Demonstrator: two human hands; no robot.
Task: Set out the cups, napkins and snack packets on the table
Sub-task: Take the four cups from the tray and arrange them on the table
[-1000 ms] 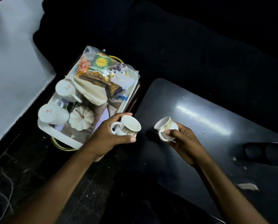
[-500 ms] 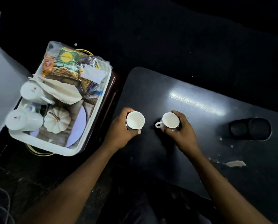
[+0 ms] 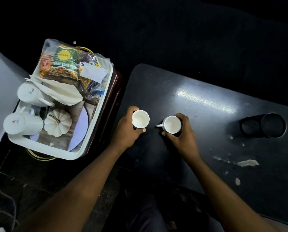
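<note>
Two small white cups stand upright on the black table (image 3: 198, 91). My left hand (image 3: 125, 131) grips the left cup (image 3: 140, 118) near the table's left edge. My right hand (image 3: 181, 136) grips the right cup (image 3: 172, 124), whose handle points left. To the left, a white tray (image 3: 96, 124) holds two more white cups lying on their sides (image 3: 30, 94) (image 3: 21, 123), a cream napkin (image 3: 63, 92) and snack packets (image 3: 63, 64) in clear plastic.
A white pumpkin ornament (image 3: 58, 122) lies in the tray, which rests on a dark red stand (image 3: 112, 94). Two round black holders (image 3: 263, 125) sit at the table's right. White flakes and scuffs mark the table's near right part. Dark floor lies below.
Both hands carried the cups from beside the tray over the table and lowered them upright onto its surface. The view shifted so the tray now sits further left.
</note>
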